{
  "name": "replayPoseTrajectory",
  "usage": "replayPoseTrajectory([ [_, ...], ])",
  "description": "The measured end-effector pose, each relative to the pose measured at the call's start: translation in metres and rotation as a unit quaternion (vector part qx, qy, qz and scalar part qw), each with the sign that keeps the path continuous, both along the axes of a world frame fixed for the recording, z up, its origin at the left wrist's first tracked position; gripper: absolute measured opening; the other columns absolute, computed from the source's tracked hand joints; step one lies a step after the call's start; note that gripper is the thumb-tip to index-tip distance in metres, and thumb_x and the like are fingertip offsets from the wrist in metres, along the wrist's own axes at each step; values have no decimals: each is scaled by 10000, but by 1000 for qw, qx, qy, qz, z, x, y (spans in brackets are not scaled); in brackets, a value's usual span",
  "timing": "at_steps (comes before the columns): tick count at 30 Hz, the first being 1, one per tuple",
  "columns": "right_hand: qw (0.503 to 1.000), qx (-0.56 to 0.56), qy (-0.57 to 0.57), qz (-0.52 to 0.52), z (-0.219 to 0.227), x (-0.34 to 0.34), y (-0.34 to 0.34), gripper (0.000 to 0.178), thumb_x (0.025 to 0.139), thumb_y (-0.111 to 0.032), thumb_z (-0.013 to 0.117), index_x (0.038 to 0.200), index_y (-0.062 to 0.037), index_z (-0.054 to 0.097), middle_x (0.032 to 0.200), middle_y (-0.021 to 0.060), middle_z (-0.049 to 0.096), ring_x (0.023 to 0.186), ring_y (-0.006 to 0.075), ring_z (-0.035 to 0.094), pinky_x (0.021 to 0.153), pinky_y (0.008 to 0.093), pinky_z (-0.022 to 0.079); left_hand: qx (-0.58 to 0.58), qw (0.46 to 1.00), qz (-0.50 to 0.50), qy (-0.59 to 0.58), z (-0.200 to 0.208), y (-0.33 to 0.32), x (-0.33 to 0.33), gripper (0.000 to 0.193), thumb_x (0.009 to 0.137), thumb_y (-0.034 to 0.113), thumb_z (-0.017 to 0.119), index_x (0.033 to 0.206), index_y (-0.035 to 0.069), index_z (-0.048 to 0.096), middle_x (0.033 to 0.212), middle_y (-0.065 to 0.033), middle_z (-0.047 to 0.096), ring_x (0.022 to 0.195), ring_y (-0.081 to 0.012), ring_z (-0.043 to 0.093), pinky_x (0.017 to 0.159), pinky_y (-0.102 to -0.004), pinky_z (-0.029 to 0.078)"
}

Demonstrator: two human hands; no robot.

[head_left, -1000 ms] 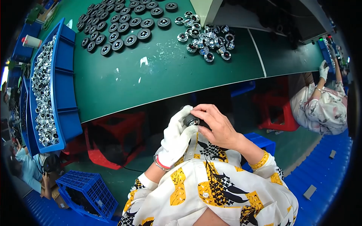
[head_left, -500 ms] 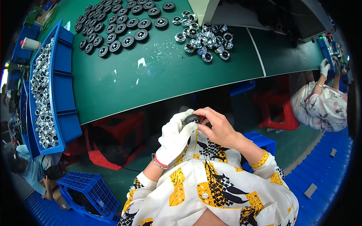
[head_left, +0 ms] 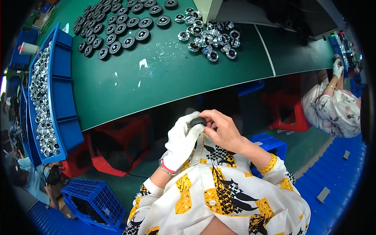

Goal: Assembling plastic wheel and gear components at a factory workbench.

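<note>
Close in front of my body, both hands grip one small black wheel point(head_left: 198, 122). My left hand point(head_left: 181, 138), in a white glove, is closed round its left side with the thumb at its lower edge. Bare, my right hand point(head_left: 224, 131) pinches it from the right with thumb and fingertips. Part of the wheel is covered by my fingers. On the green table point(head_left: 156, 82) beyond stand rows of black wheels point(head_left: 128, 42) with silver centres. To their right lies a loose heap of shiny silver hubs point(head_left: 213, 38).
A long blue bin point(head_left: 62, 90) full of silver hubs stands at the table's left end. Red stools point(head_left: 117, 147) and a blue crate point(head_left: 92, 201) are on the floor. One co-worker point(head_left: 331, 102) sits at far right, another point(head_left: 37, 182) at lower left.
The wheel has tipped in my fingers, so less of its silver centre shows. Both hands stay in nearly the same place. The view has shifted slightly.
</note>
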State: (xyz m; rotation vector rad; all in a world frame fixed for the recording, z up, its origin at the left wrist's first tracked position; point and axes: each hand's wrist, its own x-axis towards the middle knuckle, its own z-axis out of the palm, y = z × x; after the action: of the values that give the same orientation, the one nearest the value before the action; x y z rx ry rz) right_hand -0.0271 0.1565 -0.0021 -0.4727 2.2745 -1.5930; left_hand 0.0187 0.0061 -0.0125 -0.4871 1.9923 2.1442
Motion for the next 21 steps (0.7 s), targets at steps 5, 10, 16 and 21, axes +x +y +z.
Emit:
replayPoseTrajectory([
  [5, 980, 49, 191, 34, -10, 1, -1, 376, 734, 46, 678, 1080, -5, 540, 760, 96, 523, 616, 188, 562, 550, 269, 475, 4, 999, -4, -39, 9, -6, -9, 297, 862, 21, 564, 1154, -29, 556, 941, -92, 638, 771, -109, 620, 676, -230, 531],
  [10, 997, 21, 79, -1, -11, 3, -5, 403, 736, 4, 718, 1102, 1, 551, 792, 80, 554, 637, 164, 575, 555, 255, 481, 113, 991, -11, -72, 0, -11, -13, 297, 888, 102, 551, 1144, -49, 548, 963, -97, 620, 768, -118, 618, 656, -230, 530],
  [16, 992, 34, 105, 58, -6, -7, 7, 485, 716, -71, 758, 1153, -21, 555, 932, 88, 580, 745, 161, 593, 605, 272, 500, 179, 979, -19, -93, -3, -15, -8, 310, 880, 133, 581, 1126, -52, 553, 988, -94, 608, 777, -124, 616, 656, -226, 516],
  [21, 974, 76, 154, 146, -12, -11, 12, 544, 647, -86, 787, 1136, -22, 556, 943, 106, 580, 741, 223, 596, 611, 302, 510, 133, 969, -125, -165, 9, -23, -17, 306, 872, 127, 597, 1117, -52, 558, 990, -100, 609, 811, -137, 622, 675, -234, 515],
])
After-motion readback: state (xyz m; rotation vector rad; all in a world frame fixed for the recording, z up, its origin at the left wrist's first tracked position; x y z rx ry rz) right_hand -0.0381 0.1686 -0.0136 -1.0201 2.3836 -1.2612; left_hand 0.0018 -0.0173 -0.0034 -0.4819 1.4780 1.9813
